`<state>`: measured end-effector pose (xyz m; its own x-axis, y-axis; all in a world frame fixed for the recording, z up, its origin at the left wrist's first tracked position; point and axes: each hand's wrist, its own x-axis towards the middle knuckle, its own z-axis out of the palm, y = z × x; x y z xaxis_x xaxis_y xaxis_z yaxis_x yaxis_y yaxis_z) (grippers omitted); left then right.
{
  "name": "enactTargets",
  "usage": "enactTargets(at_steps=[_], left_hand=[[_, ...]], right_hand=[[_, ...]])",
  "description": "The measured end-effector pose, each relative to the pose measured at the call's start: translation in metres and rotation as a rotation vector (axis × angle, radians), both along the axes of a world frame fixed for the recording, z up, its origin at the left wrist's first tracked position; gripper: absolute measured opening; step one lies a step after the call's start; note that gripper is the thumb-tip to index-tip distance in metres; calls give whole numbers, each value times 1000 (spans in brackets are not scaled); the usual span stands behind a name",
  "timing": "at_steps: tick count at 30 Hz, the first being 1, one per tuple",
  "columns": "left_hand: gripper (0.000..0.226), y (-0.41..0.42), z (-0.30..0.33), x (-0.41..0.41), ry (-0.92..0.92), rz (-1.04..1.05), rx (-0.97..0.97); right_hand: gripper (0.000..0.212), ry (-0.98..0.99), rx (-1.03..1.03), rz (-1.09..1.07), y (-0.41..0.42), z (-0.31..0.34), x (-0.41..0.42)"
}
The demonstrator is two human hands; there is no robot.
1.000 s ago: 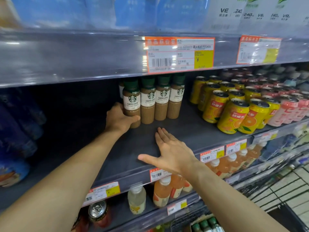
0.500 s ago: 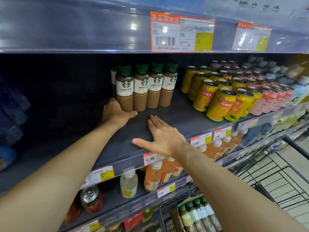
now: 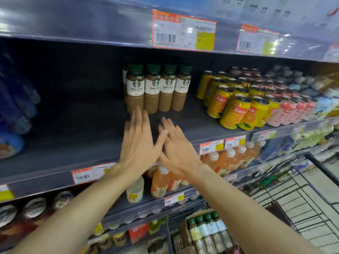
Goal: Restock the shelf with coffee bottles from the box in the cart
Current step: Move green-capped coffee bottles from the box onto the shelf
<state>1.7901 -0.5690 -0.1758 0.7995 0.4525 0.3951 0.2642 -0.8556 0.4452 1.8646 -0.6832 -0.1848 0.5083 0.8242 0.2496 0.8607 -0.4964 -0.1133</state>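
We hold our left hand [image 3: 137, 143] and right hand [image 3: 176, 145] flat, fingers spread, empty, just before the Caffe Latte bottles [image 3: 157, 88] on the shelf [image 3: 73, 140].

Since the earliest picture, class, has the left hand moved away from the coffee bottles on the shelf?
Yes. The left hand has let go of the leftmost coffee bottle and drawn back toward the shelf's front edge, beside the right hand.
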Motion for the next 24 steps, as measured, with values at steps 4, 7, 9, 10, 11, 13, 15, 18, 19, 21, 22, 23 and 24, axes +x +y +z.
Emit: enactTargets(at_steps=[4, 7, 9, 10, 11, 13, 15, 18, 19, 21, 22, 23, 24], left_hand=[[74, -48, -22, -7, -50, -169, 115], [72, -95, -52, -2, 30, -273, 193], [71, -121, -77, -1, 113, -302, 178], [70, -140, -91, 4, 164, -315, 171], [70, -159, -107, 10, 222, -320, 167], [69, -193, -139, 24, 338, -312, 165], [71, -225, -172, 37, 477, -300, 182], [72, -271, -224, 55, 625, -307, 216], [72, -285, -240, 62, 662, -325, 219], [71, -307, -272, 78, 706, -348, 217], [71, -316, -286, 87, 722, -355, 213], [71, -323, -301, 96, 734, -364, 214], [71, -331, -315, 104, 746, -371, 211]], right_hand=[[68, -17, 50, 87, -53, -18, -3], [67, 41, 55, 102, -110, -46, -1], [68, 94, 38, 97, -141, -71, -2], [68, 135, 7, 70, -161, -89, 2], [67, 177, -27, 33, -182, -107, 8], [65, 245, -78, -36, -221, -146, 21], [68, 337, -145, -78, -257, -187, 28], [72, 457, -267, -153, -312, -243, 41], [74, 482, -300, -188, -330, -258, 47], [82, 534, -341, -229, -361, -286, 62], [89, 565, -348, -233, -376, -299, 73], [95, 596, -363, -249, -390, -312, 83], [100, 598, -372, -268, -402, -325, 93]])
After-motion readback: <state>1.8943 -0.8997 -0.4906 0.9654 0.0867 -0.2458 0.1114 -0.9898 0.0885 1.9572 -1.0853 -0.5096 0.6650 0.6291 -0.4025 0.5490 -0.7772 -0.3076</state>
